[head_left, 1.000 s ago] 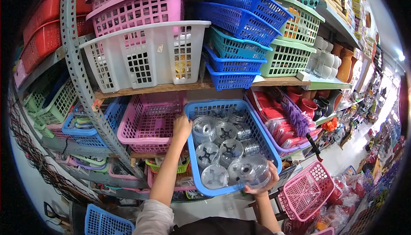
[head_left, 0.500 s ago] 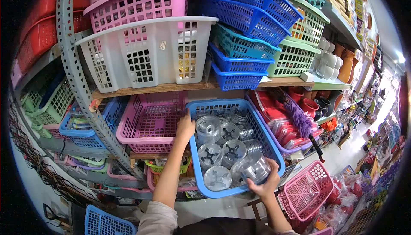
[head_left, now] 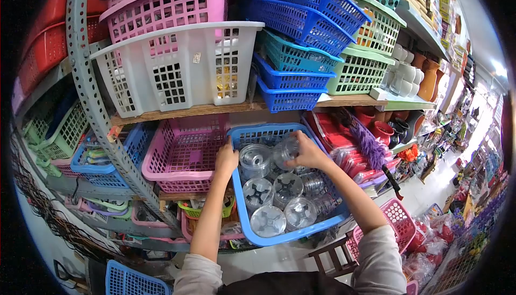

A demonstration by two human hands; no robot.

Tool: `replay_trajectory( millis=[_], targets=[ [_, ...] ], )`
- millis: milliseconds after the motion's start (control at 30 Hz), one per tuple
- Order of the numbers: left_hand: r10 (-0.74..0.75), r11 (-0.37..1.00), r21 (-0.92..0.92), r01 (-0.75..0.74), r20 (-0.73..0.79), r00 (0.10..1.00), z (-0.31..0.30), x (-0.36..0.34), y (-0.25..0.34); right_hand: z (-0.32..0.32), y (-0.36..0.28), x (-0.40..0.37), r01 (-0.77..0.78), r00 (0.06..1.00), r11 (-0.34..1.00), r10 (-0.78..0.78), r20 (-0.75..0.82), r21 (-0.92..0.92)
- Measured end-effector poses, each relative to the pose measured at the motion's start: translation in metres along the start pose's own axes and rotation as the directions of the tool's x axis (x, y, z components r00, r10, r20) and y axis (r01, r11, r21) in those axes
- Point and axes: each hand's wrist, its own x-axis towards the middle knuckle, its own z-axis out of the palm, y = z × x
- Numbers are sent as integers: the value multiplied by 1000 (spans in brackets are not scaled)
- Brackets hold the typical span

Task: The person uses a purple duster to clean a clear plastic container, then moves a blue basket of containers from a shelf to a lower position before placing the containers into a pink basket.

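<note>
A blue basket (head_left: 294, 235) full of clear round plastic containers stands on the lower shelf and juts out over its front. My left hand (head_left: 227, 159) is closed on the left rim of this basket, near its back corner. Inside the back right part of the basket, my right hand (head_left: 307, 152) grips a clear container (head_left: 286, 152) from its right side. Another clear container (head_left: 255, 158) lies to the left of the gripped one. Several containers with dark star-shaped bases (head_left: 258, 192) sit nearer the front.
A pink basket (head_left: 185, 175) adjoins the blue one on the left. Above, a wooden shelf (head_left: 188, 113) bears a white basket (head_left: 177, 74) and stacked blue baskets (head_left: 295, 98). A perforated metal post (head_left: 88, 74) rises at the left. Red packets (head_left: 349, 155) lie to the right.
My right hand has moved from the basket's front right corner to its back part. The container it held at the front is no longer there. My left hand stays on the rim.
</note>
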Motion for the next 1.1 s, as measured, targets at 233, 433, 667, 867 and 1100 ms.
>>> replay_trajectory(
  millis=[233,433,667,867,1100],
  targets=[
    [-19,1000,-10,19,11,1000,-2,0,2,26,23,49,42,976,957,-101,-195,-286],
    [-34,999,-20,34,16,999,-6,-1,5,35,32,86,49,998,983,-40,55,-177],
    [-66,997,-40,68,43,997,-14,-4,14,29,-35,52,228,959,953,-255,-123,-200],
    [-18,998,-55,17,-21,1000,-2,-1,1,53,-83,8,273,961,925,-273,37,-264],
    [-31,998,-51,31,-6,999,-6,-1,5,54,-62,20,77,993,997,-78,92,11]
  ],
)
